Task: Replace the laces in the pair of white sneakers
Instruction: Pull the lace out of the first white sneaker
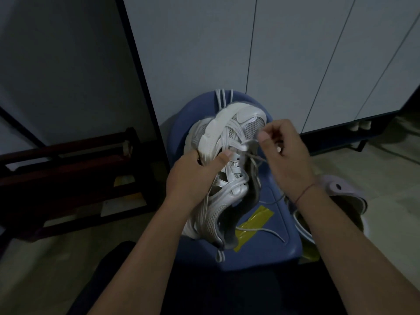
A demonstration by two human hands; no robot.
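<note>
Head view. White sneaker (229, 119) at frame centre, lifted over a blue chair (272, 251), toe toward the top of the frame. Left hand (193, 178) has its grip closed on the sneaker's sole edge, with the thumb lying across the upper. Right hand (286, 155), right of centre, pinches a thin lace (252, 140) between thumb and fingers just beside the eyelets.

Progress, as a judgement: the lace crisscrosses the toe end, and a few eyelets near the left thumb look empty, so this shoe is mid-job. Cannot tell whether this lace is going in or coming out.

More white mesh lies below centre, possibly the second sneaker; its state is unclear. Spare laces (223, 97) hang over the chair's far edge, and another strand (268, 230) trails on the seat near yellow tape (256, 220).

Lower right: a purple clog (341, 189) on the floor.
</note>
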